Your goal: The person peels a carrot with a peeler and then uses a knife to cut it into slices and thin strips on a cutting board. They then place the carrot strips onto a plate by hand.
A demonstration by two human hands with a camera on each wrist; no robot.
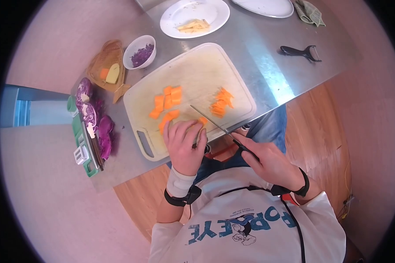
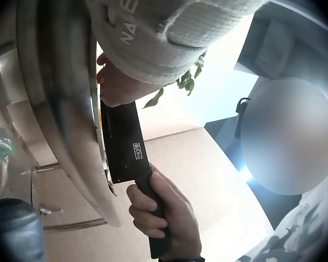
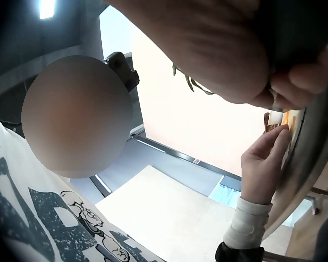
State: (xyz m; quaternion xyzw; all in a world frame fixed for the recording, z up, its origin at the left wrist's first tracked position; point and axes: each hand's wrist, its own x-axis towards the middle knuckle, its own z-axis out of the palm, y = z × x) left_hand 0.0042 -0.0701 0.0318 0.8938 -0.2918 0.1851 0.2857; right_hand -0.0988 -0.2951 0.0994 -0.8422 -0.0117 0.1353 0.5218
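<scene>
Carrot (image 1: 202, 119) on the board's (image 1: 193, 65) near side should handle as light, stiff and slick where cut, best held from above by bent fingertips; left hand (image 1: 184, 147) pinches it, right hand (image 1: 270, 164) grips the knife (image 1: 243, 147).

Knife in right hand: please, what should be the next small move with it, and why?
Probably one short downward slice with the knife through the small carrot piece, the left hand's fingertips tucked back. The right hand grips the handle, the blade is beside that piece, the left hand steadies it, and thin carrot strips lie beyond.
</scene>
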